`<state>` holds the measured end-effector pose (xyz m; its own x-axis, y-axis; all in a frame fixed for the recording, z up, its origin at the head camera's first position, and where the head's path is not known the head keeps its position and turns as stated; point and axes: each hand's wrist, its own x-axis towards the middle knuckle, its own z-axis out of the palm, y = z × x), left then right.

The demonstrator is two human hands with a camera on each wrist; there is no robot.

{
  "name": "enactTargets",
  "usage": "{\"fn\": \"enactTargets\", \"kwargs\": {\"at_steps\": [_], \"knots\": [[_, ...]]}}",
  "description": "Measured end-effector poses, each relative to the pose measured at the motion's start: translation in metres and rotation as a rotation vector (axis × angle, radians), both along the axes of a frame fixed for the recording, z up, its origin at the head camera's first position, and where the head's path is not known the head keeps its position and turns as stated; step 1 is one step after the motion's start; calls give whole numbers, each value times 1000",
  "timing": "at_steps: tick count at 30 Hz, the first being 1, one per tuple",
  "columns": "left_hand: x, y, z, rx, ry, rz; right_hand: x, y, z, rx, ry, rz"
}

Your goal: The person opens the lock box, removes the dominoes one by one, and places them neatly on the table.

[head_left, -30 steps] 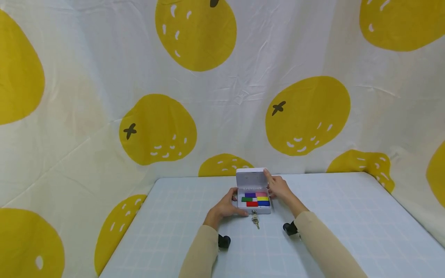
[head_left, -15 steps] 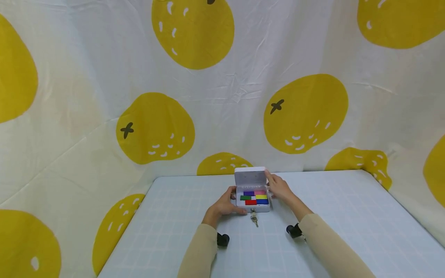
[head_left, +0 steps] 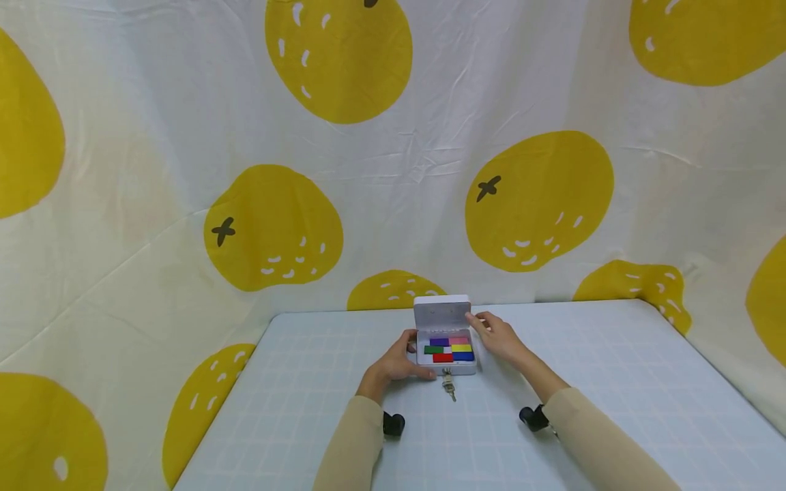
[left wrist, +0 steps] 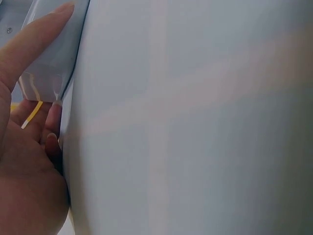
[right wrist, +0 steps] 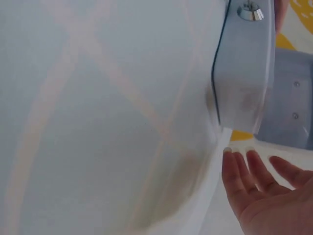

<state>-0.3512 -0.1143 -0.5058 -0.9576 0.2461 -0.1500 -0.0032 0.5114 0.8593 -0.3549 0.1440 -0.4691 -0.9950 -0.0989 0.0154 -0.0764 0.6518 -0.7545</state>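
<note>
A small white lockbox [head_left: 464, 369] stands on the table with its lid [head_left: 442, 315] raised. Inside lie several coloured blocks, among them a red block [head_left: 442, 358] and a green block [head_left: 433, 350]. Keys [head_left: 449, 389] hang from the lock [right wrist: 251, 11] at the front. My left hand [head_left: 398, 363] grips the box's left side, thumb along the front; in the left wrist view its other fingers reach the box's side. My right hand [head_left: 500, 337] is beside the right edge of the lid. In the right wrist view its fingers [right wrist: 234, 178] are loosely extended, apart from the box.
A pale checked cloth covers the table [head_left: 344, 341]. Close behind its back edge hangs a white curtain [head_left: 405, 204] printed with large yellow fruit. A dark wrist camera [head_left: 394, 424] sits on the left wrist and another camera [head_left: 534, 417] on the right.
My right hand has come off the lid's upper right corner and moved slightly down and right. The lid stays raised, and my left hand keeps its grip on the box.
</note>
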Motion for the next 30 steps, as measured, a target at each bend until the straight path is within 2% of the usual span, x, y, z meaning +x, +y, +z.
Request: {"fn": "enactTargets", "kwargs": {"at_steps": [4,11,18,22,30], "knots": [[1,0,2,15,6,-5,7,-3,3,-7,34,22],[4,1,3,-13,17,0,19,-7,7,14,128,44],[3,1,1,6,9,2,26,-11,7,-13,101,89],[4,0,1,8,12,-2,29,-15,7,-23,114,121],[3,0,-1,-3,32,-10,27,-21,8,1,118,192]]}}
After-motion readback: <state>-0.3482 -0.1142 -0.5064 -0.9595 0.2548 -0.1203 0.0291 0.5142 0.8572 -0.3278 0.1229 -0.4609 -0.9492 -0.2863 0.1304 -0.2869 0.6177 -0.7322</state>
